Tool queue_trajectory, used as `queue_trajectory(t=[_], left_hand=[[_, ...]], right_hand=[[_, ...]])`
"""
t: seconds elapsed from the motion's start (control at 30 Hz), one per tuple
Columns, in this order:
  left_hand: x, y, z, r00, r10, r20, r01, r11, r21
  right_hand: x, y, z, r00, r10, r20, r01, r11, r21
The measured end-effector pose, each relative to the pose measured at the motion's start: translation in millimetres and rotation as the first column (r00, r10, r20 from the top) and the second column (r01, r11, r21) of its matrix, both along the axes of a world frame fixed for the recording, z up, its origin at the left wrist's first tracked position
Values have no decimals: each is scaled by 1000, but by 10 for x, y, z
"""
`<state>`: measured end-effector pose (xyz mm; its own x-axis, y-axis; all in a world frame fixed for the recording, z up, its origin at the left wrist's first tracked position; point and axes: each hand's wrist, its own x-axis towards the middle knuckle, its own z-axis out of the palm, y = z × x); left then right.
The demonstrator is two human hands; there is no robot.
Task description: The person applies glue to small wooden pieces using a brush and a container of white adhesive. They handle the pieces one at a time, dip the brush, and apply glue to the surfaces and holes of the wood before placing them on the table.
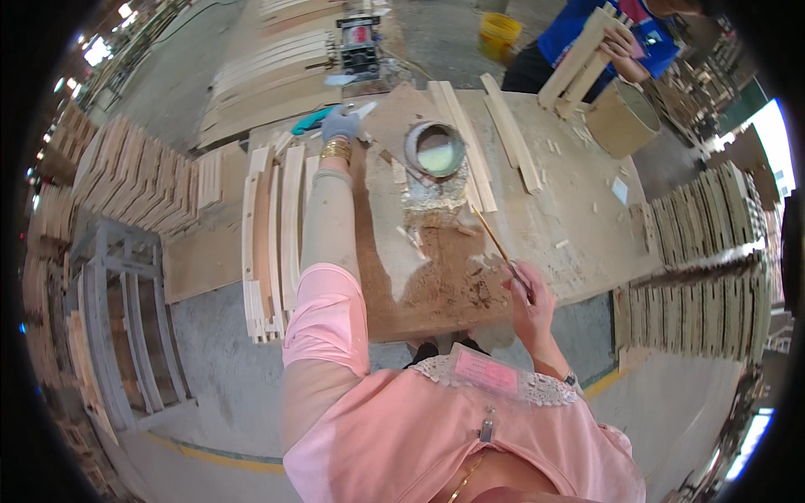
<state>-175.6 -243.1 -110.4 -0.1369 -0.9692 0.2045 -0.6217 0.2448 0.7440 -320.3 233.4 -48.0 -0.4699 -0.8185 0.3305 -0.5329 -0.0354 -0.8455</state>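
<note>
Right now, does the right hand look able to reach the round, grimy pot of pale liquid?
Probably yes: the right hand holds a thin brown stick angled toward the pot, and only low, pale wooden strips lie close beside the way.

Left hand far forward, arm straight — right hand closer in, fingers pinched.

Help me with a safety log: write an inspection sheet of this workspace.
Surface: brown workbench, stained toward its near edge.
Job's things: round pot with pale contents; long wood strips to either side of it; thin brush-like stick.
Clutter: small wood bits scattered on the workbench.
Left hand: gloved, beside a teal item; grip unclear.
Right hand: holding the thin brush-like stick.
Cables: nothing seen on the workbench.
Surroundings: wood stacks at both sides; a person in blue, upper right, holds wood pieces.
</note>
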Motion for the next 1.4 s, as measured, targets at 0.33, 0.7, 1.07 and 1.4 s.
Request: queue_trajectory(t=[0.33, 0.7, 1.07, 1.4], left_hand=[[512, 1129, 444, 856, -64, -514, -54, 976, -211], [1702, 3805, 473, 798, 373, -474, -413, 911, 22], [2064, 5647, 505, 690, 723, 34, -712, 687, -148], [2411, 6252, -35, 693, 717, 77, -706, 696, -129]], right_hand=[[-218, -490, -415, 970, -202, 136, 199, 979, 38], [-300, -668, -1039, 973, 23, 228, -15, 999, -37], [-191, -834, -1037, 986, 165, -6, -160, 943, -292], [1440, -492, -154, 630, 722, 286, -744, 667, -46]])
